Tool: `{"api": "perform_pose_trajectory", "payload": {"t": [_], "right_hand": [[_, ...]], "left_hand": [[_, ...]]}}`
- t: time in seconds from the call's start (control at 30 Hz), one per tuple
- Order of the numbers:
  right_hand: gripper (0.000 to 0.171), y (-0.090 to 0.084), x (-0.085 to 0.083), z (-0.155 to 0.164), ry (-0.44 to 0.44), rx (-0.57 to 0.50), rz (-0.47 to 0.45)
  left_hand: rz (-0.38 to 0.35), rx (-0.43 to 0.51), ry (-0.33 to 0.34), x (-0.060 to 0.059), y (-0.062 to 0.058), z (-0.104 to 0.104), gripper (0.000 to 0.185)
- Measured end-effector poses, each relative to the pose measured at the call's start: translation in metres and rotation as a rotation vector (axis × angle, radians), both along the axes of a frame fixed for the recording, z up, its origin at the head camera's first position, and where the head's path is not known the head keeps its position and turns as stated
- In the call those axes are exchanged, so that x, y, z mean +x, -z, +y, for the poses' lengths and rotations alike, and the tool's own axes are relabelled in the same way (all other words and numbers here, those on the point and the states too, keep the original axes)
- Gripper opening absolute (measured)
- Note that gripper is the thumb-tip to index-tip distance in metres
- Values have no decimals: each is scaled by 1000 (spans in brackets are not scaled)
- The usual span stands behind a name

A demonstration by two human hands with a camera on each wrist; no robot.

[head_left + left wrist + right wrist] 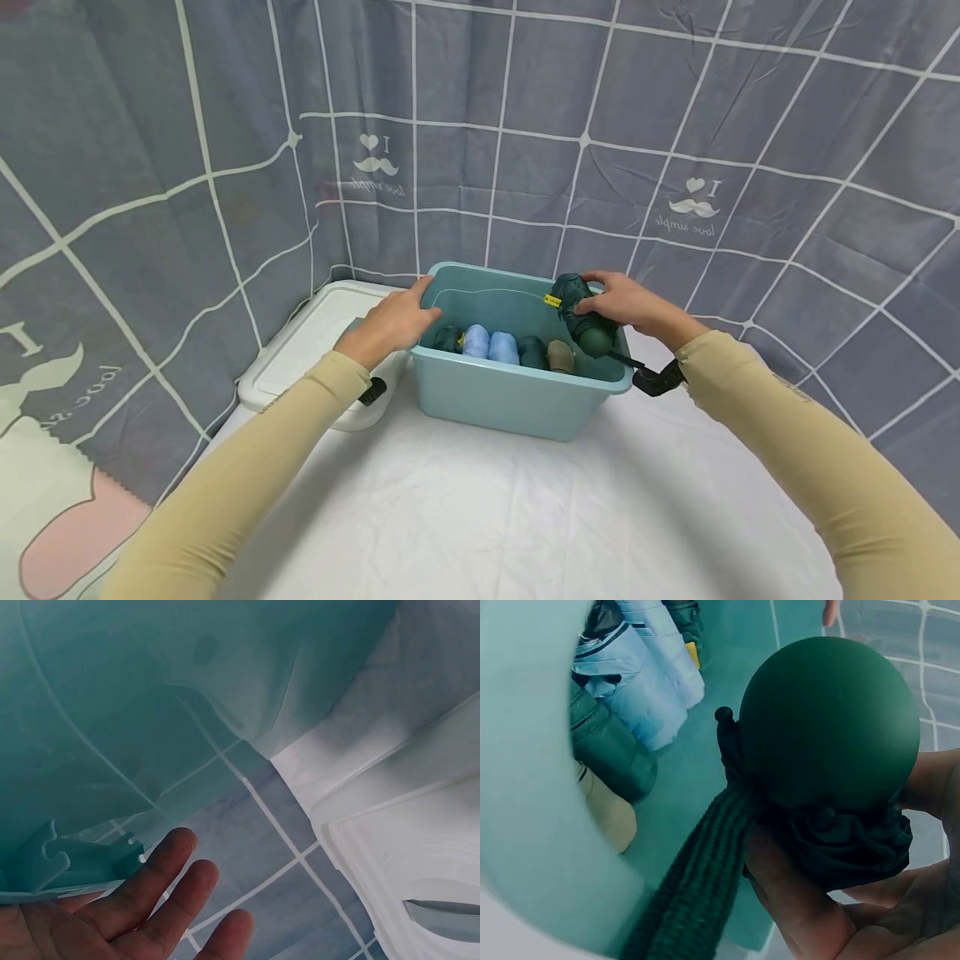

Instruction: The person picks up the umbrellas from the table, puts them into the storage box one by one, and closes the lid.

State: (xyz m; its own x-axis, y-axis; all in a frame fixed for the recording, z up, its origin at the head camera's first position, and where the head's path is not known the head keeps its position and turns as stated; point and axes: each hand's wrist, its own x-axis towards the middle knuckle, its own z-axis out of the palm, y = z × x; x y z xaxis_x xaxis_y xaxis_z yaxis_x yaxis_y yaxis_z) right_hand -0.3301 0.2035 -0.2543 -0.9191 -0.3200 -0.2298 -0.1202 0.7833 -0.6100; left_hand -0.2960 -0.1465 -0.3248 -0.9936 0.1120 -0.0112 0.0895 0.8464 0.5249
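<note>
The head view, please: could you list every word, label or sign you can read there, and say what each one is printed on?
"I" above a moustache sign, then "love simple": on the grey checked curtain, upper middle.
"I", heart, moustache, "love simple": same curtain, on the right.
"I ... love s...": cut off at the left edge.
Yellow tag on the dark green folded umbrella: too small to read.

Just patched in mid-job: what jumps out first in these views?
The right hand grips a dark green folded umbrella over the right end of the teal bin. More folded umbrellas lie in a row inside. The left hand rests on the bin's left rim, beside a white lid.
</note>
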Motion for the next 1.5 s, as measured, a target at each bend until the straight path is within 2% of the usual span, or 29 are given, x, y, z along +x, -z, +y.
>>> {"api": "perform_pose_trajectory", "payload": {"t": [0.17, 0.6, 0.87, 1.2, 1.5], "right_hand": [[77, 5, -5, -6, -16, 29, -18], [78, 13, -16, -29, -61, 41, -170], [77, 17, -23, -37, -72, 108, -216], [75, 23, -31, -48, -136, 185, -310], [60, 31, -36, -54, -119, 186, -404]], "left_hand": [[1, 13, 4, -1, 0, 1, 74], [0, 10, 2, 1, -1, 0, 74], [7, -4, 10, 1, -2, 0, 73], [3, -8, 3, 2, -2, 0, 74], [5, -13, 9, 1, -2, 1, 75]]}}
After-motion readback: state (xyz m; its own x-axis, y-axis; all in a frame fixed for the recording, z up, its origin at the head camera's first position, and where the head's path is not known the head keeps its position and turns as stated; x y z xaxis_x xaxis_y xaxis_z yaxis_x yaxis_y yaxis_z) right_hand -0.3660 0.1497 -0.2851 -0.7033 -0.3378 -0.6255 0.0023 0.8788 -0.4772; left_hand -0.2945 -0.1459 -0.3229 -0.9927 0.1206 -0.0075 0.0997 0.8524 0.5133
